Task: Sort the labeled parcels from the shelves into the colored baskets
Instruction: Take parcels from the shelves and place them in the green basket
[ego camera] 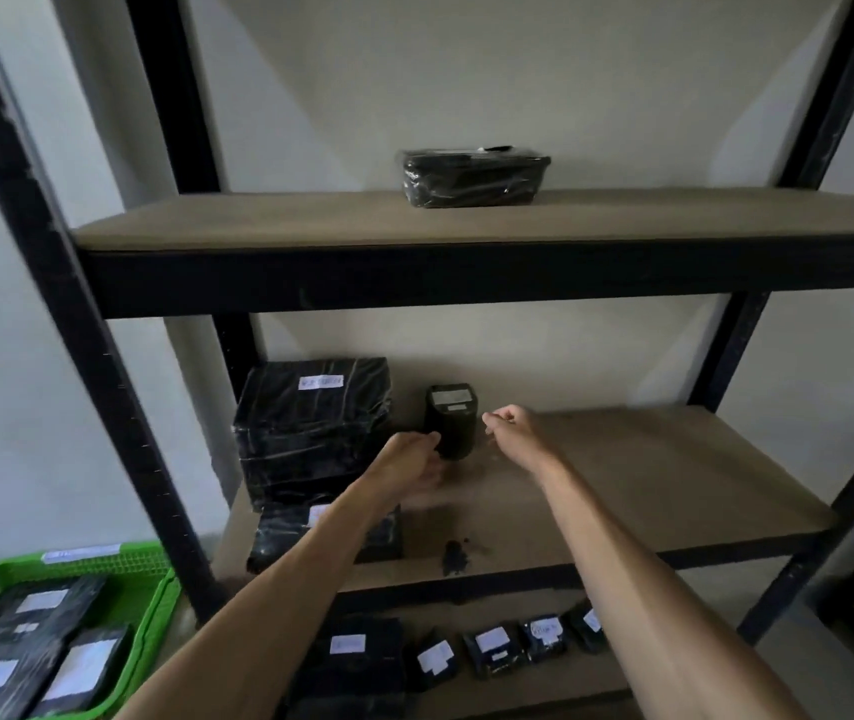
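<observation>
- Small parcel [451, 420] standing upright on middle shelf [648, 491], white label blurred, unreadable.
- Left hand [412, 459] touching parcel's left side, grip unclear.
- Right hand [513, 428] hovering just right of parcel, fingers loosely curled, holding nothing.

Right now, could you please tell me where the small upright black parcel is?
In the head view, the small upright parcel stands on the middle shelf, just right of the large wrapped parcel, between the left hand and the right hand.
</observation>
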`<state>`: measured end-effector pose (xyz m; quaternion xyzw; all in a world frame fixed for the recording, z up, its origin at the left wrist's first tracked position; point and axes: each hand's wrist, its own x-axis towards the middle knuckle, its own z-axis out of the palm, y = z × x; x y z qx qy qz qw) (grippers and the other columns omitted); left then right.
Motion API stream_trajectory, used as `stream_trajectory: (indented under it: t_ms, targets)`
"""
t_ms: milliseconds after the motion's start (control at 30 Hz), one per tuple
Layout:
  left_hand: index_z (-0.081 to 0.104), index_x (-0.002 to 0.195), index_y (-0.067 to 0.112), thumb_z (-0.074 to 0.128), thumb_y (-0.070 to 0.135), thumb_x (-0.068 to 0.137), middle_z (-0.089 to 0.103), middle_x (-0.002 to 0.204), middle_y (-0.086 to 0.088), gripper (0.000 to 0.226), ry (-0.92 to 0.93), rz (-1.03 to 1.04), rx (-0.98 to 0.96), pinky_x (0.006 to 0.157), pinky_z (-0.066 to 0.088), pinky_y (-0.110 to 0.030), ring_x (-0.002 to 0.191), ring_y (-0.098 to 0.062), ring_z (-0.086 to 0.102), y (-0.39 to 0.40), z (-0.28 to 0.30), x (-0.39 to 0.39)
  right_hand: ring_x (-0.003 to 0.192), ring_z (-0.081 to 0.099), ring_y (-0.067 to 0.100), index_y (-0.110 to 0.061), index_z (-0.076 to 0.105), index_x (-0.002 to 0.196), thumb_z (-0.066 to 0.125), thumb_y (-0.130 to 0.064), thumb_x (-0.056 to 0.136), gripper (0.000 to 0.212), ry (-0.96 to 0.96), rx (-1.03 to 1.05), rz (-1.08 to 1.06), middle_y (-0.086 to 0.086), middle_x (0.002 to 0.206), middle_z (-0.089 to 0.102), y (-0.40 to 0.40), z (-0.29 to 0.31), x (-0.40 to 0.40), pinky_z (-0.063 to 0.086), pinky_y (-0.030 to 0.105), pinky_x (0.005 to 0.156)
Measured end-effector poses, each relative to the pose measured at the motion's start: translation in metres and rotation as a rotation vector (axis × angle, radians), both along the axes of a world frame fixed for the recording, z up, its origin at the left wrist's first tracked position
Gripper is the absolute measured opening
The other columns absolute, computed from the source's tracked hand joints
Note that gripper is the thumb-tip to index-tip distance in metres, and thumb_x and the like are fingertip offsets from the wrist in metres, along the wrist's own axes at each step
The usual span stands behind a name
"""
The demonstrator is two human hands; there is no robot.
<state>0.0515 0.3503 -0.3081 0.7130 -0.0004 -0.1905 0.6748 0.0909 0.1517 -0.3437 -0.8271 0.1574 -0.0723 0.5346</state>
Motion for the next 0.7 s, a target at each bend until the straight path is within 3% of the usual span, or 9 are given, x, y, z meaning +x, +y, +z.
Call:
stream_trajectory:
  t_ms: [67, 133, 233, 300, 400, 500, 567, 633, 700]
  targets:
    - [0.052, 0.131, 0.000, 0.050, 0.025, 0.104, 0.057, 0.119, -0.017, 0.038, 0.011, 0.027, 0.016, 0.092, 0.054, -0.039, 0.092, -0.021, 0.062, -0.022, -0.004, 0.016, 0.080, 0.062, 0.029, -0.020, 0.048, 0.075, 0.064, -0.048, 0.075, 0.033, 0.058, 0.052, -0.002, 0.012, 0.084, 0.061, -0.012, -0.005, 0.022, 0.057, 0.055, 0.085]
    - [0.044, 0.142, -0.001, 0.049, 0.030, 0.103, 0.054, 0.134, -0.023, 0.049, 0.034, 0.058, 0.070, 0.101, 0.049, -0.045, 0.112, -0.031, 0.059, -0.039, -0.008, 0.031, 0.102, 0.065, 0.035, -0.013, 0.057, 0.100, 0.064, -0.036, 0.093, 0.025, 0.109, 0.047, 0.022, 0.019, 0.107, 0.063, -0.016, 0.001, 0.031, 0.054, 0.048, 0.093]
    - [0.043, 0.144, 0.003, 0.044, 0.035, 0.105, 0.046, 0.149, -0.022, 0.051, 0.029, 0.096, 0.119, 0.105, 0.047, -0.044, 0.134, -0.039, 0.049, -0.056, -0.010, 0.051, 0.128, 0.055, 0.036, -0.004, 0.043, 0.145, 0.055, -0.037, 0.100, 0.056, 0.190, 0.087, 0.067, 0.018, 0.145, 0.050, -0.023, 0.009, 0.046, 0.047, 0.046, 0.106]
    - [0.043, 0.145, 0.002, 0.040, 0.035, 0.106, 0.046, 0.149, -0.021, 0.051, 0.032, 0.113, 0.158, 0.105, 0.045, -0.041, 0.136, -0.038, 0.047, -0.062, -0.010, 0.062, 0.136, 0.048, 0.034, -0.005, 0.035, 0.151, 0.048, -0.040, 0.104, 0.060, 0.212, 0.098, 0.117, 0.016, 0.154, 0.042, -0.022, 0.017, 0.049, 0.040, 0.044, 0.113]
    - [0.042, 0.147, 0.004, 0.038, 0.032, 0.108, 0.047, 0.148, -0.020, 0.048, 0.029, 0.176, 0.175, 0.111, 0.042, -0.043, 0.136, -0.036, 0.047, -0.070, -0.016, 0.079, 0.148, 0.032, 0.027, -0.007, 0.025, 0.157, 0.040, -0.032, 0.109, 0.056, 0.215, 0.131, 0.217, 0.010, 0.162, 0.031, -0.018, 0.021, 0.053, 0.027, 0.031, 0.118]
    - [0.041, 0.148, 0.008, 0.039, 0.021, 0.108, 0.050, 0.145, -0.017, 0.042, 0.015, 0.256, 0.130, 0.113, 0.040, -0.044, 0.133, -0.033, 0.050, -0.077, -0.020, 0.088, 0.150, 0.028, 0.024, -0.013, 0.022, 0.159, 0.038, -0.029, 0.109, 0.054, 0.207, 0.150, 0.314, 0.004, 0.164, 0.028, -0.015, 0.018, 0.055, 0.024, 0.033, 0.120]
    - [0.043, 0.147, 0.009, 0.041, 0.014, 0.107, 0.053, 0.139, -0.013, 0.041, 0.023, 0.286, 0.071, 0.108, 0.044, -0.040, 0.131, -0.033, 0.051, -0.077, -0.022, 0.087, 0.142, 0.040, 0.025, -0.020, 0.029, 0.157, 0.045, -0.030, 0.107, 0.052, 0.188, 0.162, 0.325, 0.002, 0.158, 0.038, -0.016, 0.012, 0.055, 0.036, 0.037, 0.116]
    - [0.047, 0.146, 0.013, 0.044, 0.014, 0.106, 0.058, 0.134, -0.011, 0.040, 0.038, 0.292, 0.046, 0.086, 0.052, -0.036, 0.119, -0.031, 0.058, -0.074, -0.027, 0.086, 0.121, 0.052, 0.023, -0.026, 0.037, 0.151, 0.051, -0.026, 0.105, 0.048, 0.169, 0.229, 0.311, -0.001, 0.141, 0.047, -0.020, 0.011, 0.051, 0.053, 0.042, 0.100]
    - [0.048, 0.146, 0.018, 0.047, 0.012, 0.104, 0.061, 0.128, -0.012, 0.042, 0.007, 0.249, 0.071, 0.070, 0.051, -0.028, 0.107, -0.025, 0.059, -0.069, -0.031, 0.083, 0.111, 0.054, 0.021, -0.027, 0.044, 0.143, 0.055, -0.018, 0.102, 0.044, 0.149, 0.274, 0.302, 0.003, 0.132, 0.050, -0.024, 0.010, 0.047, 0.058, 0.040, 0.091]
